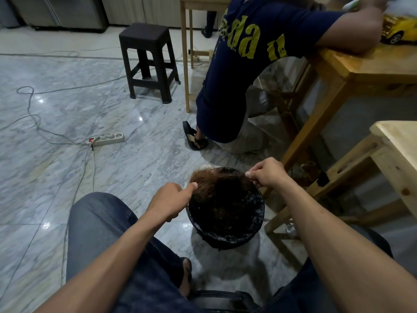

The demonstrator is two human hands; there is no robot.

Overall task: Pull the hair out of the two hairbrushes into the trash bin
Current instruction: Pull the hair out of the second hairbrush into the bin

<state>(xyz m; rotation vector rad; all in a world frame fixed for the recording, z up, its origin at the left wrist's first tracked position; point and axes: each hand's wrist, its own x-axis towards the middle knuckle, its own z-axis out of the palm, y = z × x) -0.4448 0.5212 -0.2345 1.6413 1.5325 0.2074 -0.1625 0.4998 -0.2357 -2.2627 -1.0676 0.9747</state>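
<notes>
The only writing in view is yellow lettering on the dark blue shirt [255, 41] of a second person leaning on the wooden tabletop [370, 64] at upper right; the letters "da" can be read, the rest is folded or cut off. A round black trash bin [225, 211] stands on the marble floor [67, 177] between the seated person's knees; it is lined with a black bag and holds a dark mass of hair. The left hand [171, 202] is curled round a hairbrush [199, 188] at the bin's left rim, thumb laid along it; only a pale patch of the brush head shows, under a frizzy brown tuft of hair [205, 177] that rises above the rim. The right hand [268, 172] hangs over the bin's far right edge, fingertips pinched together on strands of that hair; a second brush cannot be made out. A yellow toy car [397, 30] sits on the tabletop; a dark plastic stool [149, 59] and a white power strip [108, 138] are on the floor.
</notes>
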